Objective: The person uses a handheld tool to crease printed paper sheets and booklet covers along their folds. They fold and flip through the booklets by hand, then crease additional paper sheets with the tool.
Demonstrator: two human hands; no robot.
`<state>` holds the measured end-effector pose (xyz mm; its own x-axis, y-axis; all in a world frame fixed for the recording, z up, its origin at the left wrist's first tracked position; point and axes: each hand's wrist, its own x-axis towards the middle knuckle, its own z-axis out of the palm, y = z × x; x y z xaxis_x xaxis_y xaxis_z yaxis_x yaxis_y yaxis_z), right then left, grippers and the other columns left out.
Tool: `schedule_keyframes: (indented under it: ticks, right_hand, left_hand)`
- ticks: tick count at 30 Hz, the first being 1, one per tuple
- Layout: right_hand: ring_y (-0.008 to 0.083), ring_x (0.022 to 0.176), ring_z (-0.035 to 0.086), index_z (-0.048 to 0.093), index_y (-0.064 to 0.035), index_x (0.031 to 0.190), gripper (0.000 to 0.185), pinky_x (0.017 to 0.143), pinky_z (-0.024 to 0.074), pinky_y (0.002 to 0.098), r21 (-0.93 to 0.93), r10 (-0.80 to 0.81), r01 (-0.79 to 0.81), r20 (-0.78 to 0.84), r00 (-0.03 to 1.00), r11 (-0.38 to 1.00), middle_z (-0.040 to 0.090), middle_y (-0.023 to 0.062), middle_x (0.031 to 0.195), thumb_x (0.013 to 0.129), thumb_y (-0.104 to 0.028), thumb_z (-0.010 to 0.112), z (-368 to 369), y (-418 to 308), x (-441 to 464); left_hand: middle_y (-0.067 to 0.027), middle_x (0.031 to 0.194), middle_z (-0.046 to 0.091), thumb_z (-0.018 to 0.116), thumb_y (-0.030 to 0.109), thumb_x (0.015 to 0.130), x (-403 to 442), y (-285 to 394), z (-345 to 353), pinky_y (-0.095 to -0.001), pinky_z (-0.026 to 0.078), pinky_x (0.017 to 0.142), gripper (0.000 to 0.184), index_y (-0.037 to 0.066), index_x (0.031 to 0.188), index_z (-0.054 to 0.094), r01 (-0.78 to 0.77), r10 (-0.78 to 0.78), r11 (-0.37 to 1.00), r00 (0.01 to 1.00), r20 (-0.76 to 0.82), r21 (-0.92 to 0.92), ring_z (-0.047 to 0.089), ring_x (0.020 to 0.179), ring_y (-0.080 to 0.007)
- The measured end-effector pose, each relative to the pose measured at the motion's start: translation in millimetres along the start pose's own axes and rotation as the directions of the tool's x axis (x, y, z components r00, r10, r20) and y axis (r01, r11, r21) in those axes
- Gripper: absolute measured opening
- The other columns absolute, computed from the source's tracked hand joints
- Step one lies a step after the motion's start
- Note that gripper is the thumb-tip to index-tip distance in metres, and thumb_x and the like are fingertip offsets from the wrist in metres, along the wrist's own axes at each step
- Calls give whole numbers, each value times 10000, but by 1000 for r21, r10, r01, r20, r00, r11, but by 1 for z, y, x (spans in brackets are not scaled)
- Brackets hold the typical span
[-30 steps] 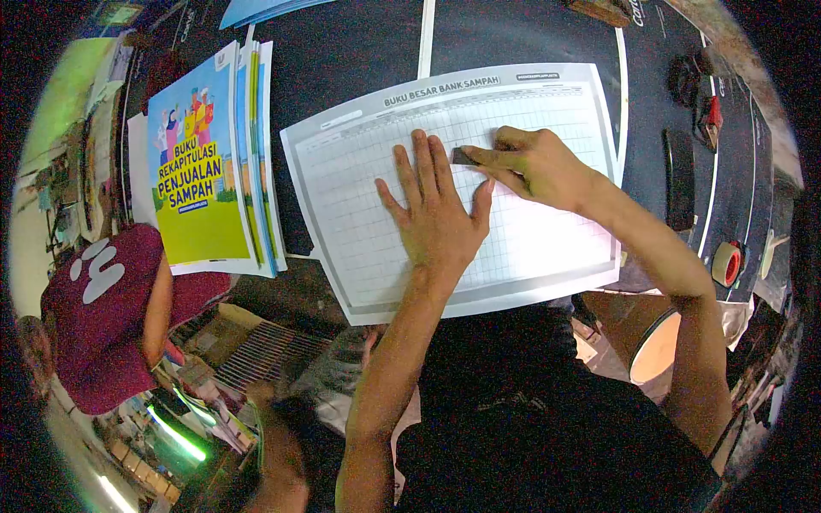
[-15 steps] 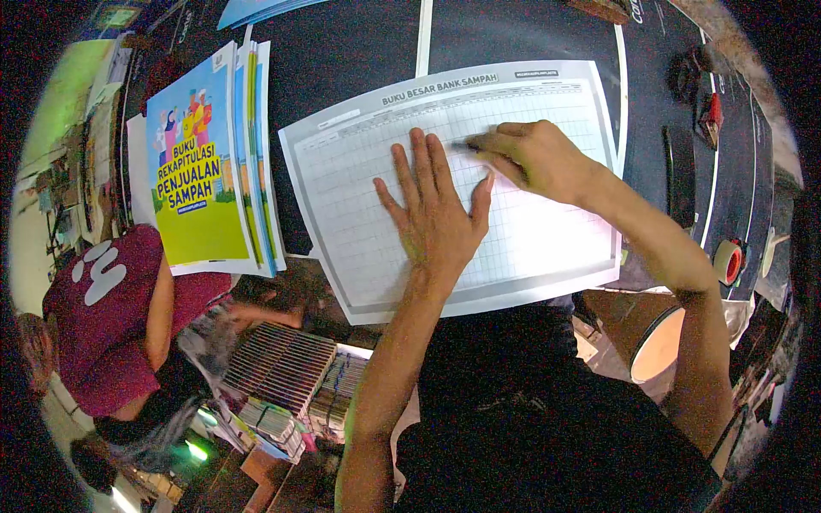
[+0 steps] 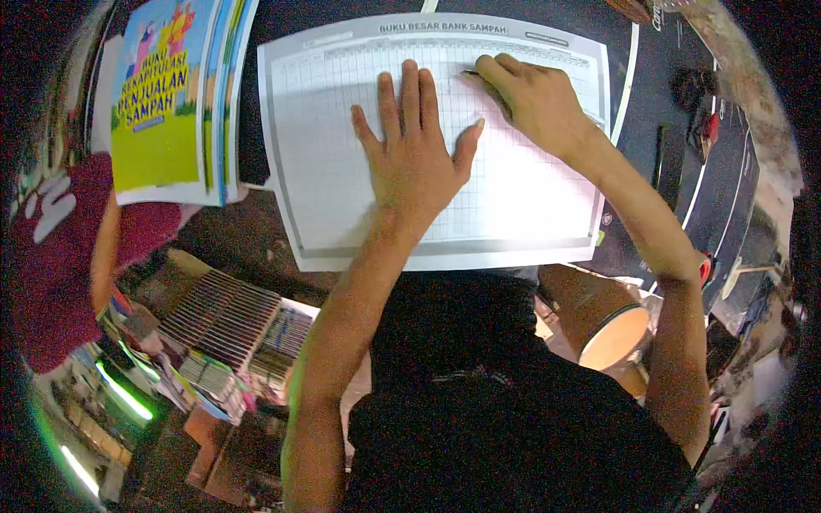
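A large white printed sheet (image 3: 333, 188) with a grid and the heading "BUKU BESAR BANK SAMPAH" lies across the dark worktable. My left hand (image 3: 412, 162) rests flat on its middle, fingers spread and pointing away from me. To the right, my right hand (image 3: 534, 98) is closed, with the fingers bent and pressed down near the sheet's upper part. A small dark tip (image 3: 469, 73) pokes out at its fingertips; what it belongs to is mostly hidden by the fingers.
Stacked booklets (image 3: 158, 103) with colourful covers stand at the left of the table. A person in a maroon shirt (image 3: 64, 256) sits below them. Bundled, striped stacks (image 3: 218, 312) lie low on the left. A round-topped stool (image 3: 614, 338) is at the right. A red-handled tool (image 3: 710, 128) lies on the table's right.
The whole view has shifted, so the sheet and booklets sit higher and further left. My left hand stays flat on the sheet. My right hand remains closed near the sheet's upper part.
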<state>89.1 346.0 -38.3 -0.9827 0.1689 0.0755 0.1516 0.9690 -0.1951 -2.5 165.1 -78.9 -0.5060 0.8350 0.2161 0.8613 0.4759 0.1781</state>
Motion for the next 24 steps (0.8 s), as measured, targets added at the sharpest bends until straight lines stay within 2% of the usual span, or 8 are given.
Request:
schedule_keyframes:
  ticks: [1, 2, 6, 12, 21, 24]
  right_hand:
    - [330, 800, 716, 579, -141, 1167, 270, 601, 585, 445, -12, -24, 23, -47, 999, 1000, 655, 87, 965, 906, -210, 584, 3, -1, 0]
    - [288, 871, 697, 609, -152, 1125, 244, 666, 568, 416, -25, -53, 51, -103, 993, 998, 624, 60, 967, 891, -218, 596, 7, -2, 0]
    - [233, 894, 659, 644, -152, 1060, 216, 788, 501, 367, -95, -179, 169, -101, 979, 981, 633, 42, 952, 856, -215, 613, 6, -6, 2]
    - [238, 900, 661, 655, -143, 1070, 245, 796, 503, 375, -96, -188, 184, -37, 981, 978, 642, 43, 944, 836, -207, 623, 12, -5, 7]
    - [257, 951, 652, 656, -130, 1125, 305, 840, 507, 389, -140, -235, 229, -26, 972, 963, 649, 70, 1028, 833, -202, 609, 18, -2, 11]
    - [265, 953, 652, 652, -123, 1138, 316, 848, 511, 394, -57, -163, 161, -31, 986, 985, 650, 77, 1022, 836, -201, 602, 19, -3, 9]
  left_hand:
    - [-141, 1634, 295, 504, 632, 947, 0, 0, 0, -719, 181, 1131, 859, -6, 1511, 390, 9, -9, 1000, 1000, 3, -5, 258, 1504, -378]
    - [-139, 1635, 292, 502, 632, 947, 0, 0, 1, -717, 182, 1132, 858, -5, 1512, 389, 15, -15, 1000, 1000, 5, -12, 257, 1504, -378]
    - [-132, 1642, 275, 499, 629, 949, 2, 1, -5, -711, 178, 1140, 861, -8, 1517, 379, 42, -41, 998, 998, 40, -46, 244, 1509, -374]
    - [-154, 1644, 263, 486, 603, 956, 3, -1, -8, -705, 120, 1157, 853, -4, 1538, 342, 53, -44, 993, 995, 85, -106, 194, 1530, -358]
    - [-151, 1649, 258, 520, 613, 942, 3, 0, -7, -701, 133, 1158, 869, -18, 1519, 371, 65, -56, 987, 996, 62, -144, 216, 1523, -368]
    - [-152, 1648, 260, 528, 608, 940, 2, 0, -8, -700, 143, 1155, 867, -17, 1519, 370, 63, -53, 991, 995, 80, -118, 223, 1520, -368]
